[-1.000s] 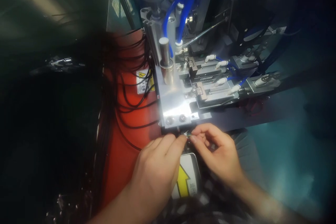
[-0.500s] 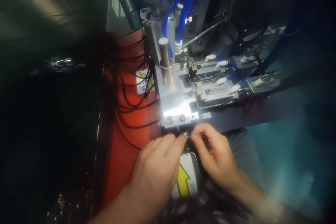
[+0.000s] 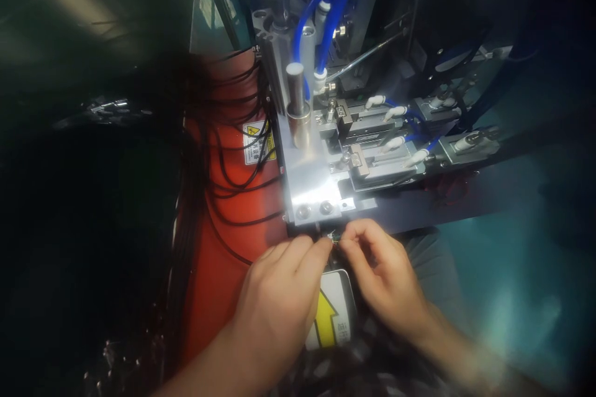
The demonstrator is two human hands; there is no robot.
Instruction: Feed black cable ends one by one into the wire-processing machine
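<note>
My left hand point(image 3: 279, 291) is closed, its fingertips pinched just below the front edge of the metal plate point(image 3: 311, 189). Close by on the right, my right hand point(image 3: 382, 273) pinches with thumb and forefinger. Between the two sets of fingertips shows a small, pale, thin piece point(image 3: 331, 237), too small and blurred to name. A thin strand seems to run from it to the right fingertips. What lies inside the left pinch is hidden behind the fingers. Under the hands is a white panel with a yellow arrow point(image 3: 327, 319), partly covered by the left hand.
Ahead stands a machine with a metal post point(image 3: 295, 93), blue air hoses point(image 3: 335, 12) and pneumatic slides point(image 3: 384, 164) to the right. Black cables point(image 3: 233, 189) cross the red surface point(image 3: 218, 304) at the left, near a warning label point(image 3: 259, 144). Shiny bits point(image 3: 109, 108) lie in the dark area farther left.
The view has shifted very slightly, so the machine sits a little farther right. Both hands keep the same pinched pose, with the right fingertips a touch farther from the left.
</note>
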